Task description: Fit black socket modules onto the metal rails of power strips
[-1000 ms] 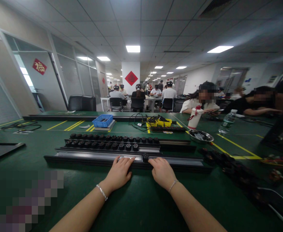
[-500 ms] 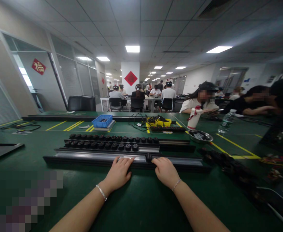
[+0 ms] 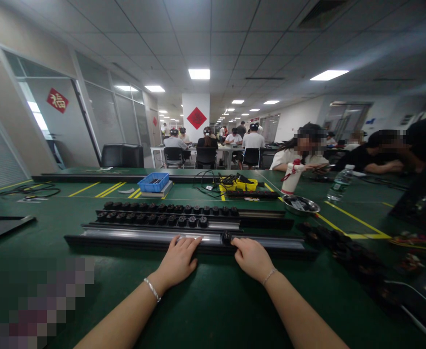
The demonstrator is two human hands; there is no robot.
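Observation:
A long black rail with a silvery channel lies across the green table. My left hand rests on its front edge, fingers spread and flat, holding nothing. One black round part sits in the channel right of centre. My right hand is beside it, thumb and fingertips drawn together at the part's right side. Behind are shorter rails, one with a row of black round parts along its left portion, another with a similar row.
Farther back are a blue bin, a yellow tray with black cables, a metal bowl and a water bottle. Dark parts lie at the right. Two people sit at the right beyond the table.
The black round part has shifted slightly to the right in the channel, and my right hand has moved right with it. My left hand has stayed in place.

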